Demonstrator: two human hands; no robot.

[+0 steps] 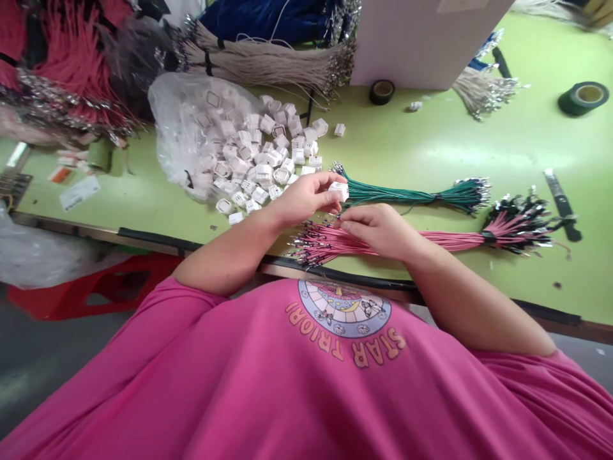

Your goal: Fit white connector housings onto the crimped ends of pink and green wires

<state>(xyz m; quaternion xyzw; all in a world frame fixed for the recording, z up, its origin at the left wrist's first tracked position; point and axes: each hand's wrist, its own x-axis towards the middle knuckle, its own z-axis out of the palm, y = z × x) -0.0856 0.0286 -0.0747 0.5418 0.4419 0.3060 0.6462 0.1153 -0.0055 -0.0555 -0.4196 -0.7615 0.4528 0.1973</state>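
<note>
My left hand [306,197] pinches a small white plastic connector [339,190] just above the table's near edge. My right hand [378,229] is curled with its fingertips on the bundle of pink wires [450,237], which lies along the near edge with metal terminals at both ends. It seems to pinch one wire end near the connector. A bundle of green wires [407,195] lies just behind the hands. A heap of white connectors [261,160] spills from a clear plastic bag [186,121] to the left.
Bundles of beige wires [268,64], red wires [71,70] and blue wires [278,19] are stacked at the back. A white box [421,45], a black tape roll [382,91], a green tape roll [583,98] and a knife-like tool [562,204] sit on the green table [431,140].
</note>
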